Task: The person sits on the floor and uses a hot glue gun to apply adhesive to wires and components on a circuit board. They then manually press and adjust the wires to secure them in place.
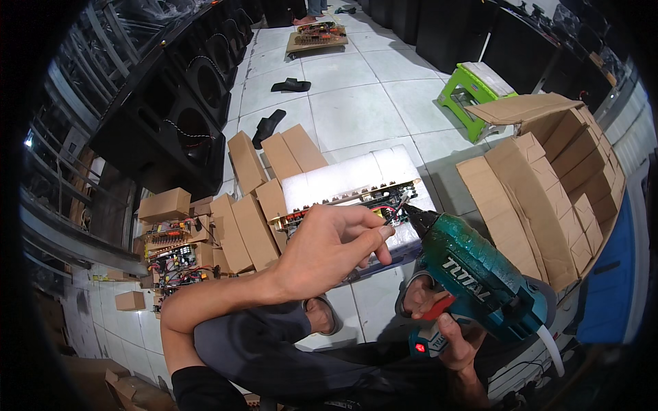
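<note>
My right hand (458,344) grips a teal glue gun (473,274) by its handle, near the red trigger (439,307). The gun's black nozzle points up and left, and a white glue stick (550,351) sticks out of its back. With thumb and fingers closed, my left hand (336,243) pinches thin wires (393,218) just left of the nozzle. Those wires run to a small white connector (406,196) by the edge of a circuit board (370,195). The board leans against white foam (356,171) in front of me; my left hand hides part of it.
Cardboard boxes (243,222) and more circuit boards (171,253) lie to the left. An opened carton (510,205) and a green step stool (469,96) stand to the right. Black speaker cabinets (171,109) line the left; black sandals (269,125) lie on the tiles.
</note>
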Action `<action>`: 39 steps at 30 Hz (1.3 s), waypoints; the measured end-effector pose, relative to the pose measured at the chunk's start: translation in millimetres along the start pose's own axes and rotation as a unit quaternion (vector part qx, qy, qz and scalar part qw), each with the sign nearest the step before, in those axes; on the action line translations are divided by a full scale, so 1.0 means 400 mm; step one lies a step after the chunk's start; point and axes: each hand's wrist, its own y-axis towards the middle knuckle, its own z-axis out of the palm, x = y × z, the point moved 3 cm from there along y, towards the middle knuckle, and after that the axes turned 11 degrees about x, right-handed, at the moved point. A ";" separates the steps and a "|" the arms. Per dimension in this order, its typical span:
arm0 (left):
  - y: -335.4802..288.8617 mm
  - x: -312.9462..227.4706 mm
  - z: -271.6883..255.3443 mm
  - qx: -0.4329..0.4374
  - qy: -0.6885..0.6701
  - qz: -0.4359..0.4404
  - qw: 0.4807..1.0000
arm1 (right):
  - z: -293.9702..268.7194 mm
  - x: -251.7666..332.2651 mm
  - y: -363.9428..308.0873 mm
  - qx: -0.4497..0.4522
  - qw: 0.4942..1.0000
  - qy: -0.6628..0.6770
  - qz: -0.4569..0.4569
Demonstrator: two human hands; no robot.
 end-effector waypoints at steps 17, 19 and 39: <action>-0.004 -0.004 -0.001 0.007 0.013 0.005 1.000 | -0.005 -0.004 -0.001 0.003 1.000 0.001 0.008; -0.004 -0.002 -0.001 0.008 0.011 0.005 1.000 | -0.004 -0.006 -0.005 0.004 1.000 0.007 0.004; -0.004 -0.002 -0.003 0.007 0.018 0.007 1.000 | -0.009 -0.009 -0.007 0.019 1.000 0.018 0.002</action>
